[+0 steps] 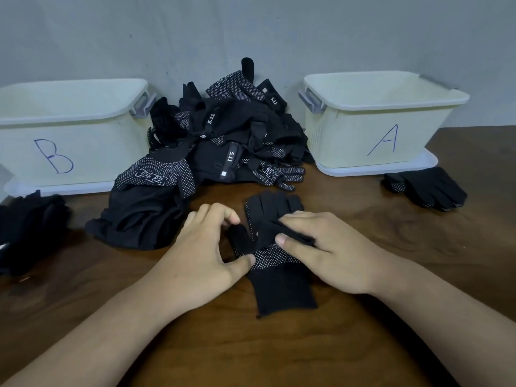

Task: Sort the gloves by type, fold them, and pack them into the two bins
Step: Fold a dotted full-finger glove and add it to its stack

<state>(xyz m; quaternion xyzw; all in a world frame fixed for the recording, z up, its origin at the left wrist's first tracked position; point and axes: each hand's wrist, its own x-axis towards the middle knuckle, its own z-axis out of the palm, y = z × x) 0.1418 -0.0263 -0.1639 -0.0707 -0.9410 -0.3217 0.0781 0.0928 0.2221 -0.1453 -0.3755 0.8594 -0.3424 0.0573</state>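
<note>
One black knit glove (279, 286) lies flat on the wooden table (279, 353) between the two hands, cuff toward the person, white grip dots showing on its palm. The right hand (329, 252) pinches a fold of black fabric at the glove's middle between thumb and fingers. The left hand (195, 252) presses its thumb on the dotted palm. Its curled fingers touch the glove's thumb, but whether they pinch it cannot be told.

The glove looks light, soft and limp, so it should fold easily yet fall open unless pinned. The ribbed cuff and the finger ends seem the surest places to take hold.

Just beyond the hands sits a heap of gloves (223, 135). Beyond the left hand stands bin B (69, 135), and beyond the right hand bin A (377, 129). A dark stack (28, 227) lies left of the left hand, a flatter stack (427, 188) right of the right hand.
</note>
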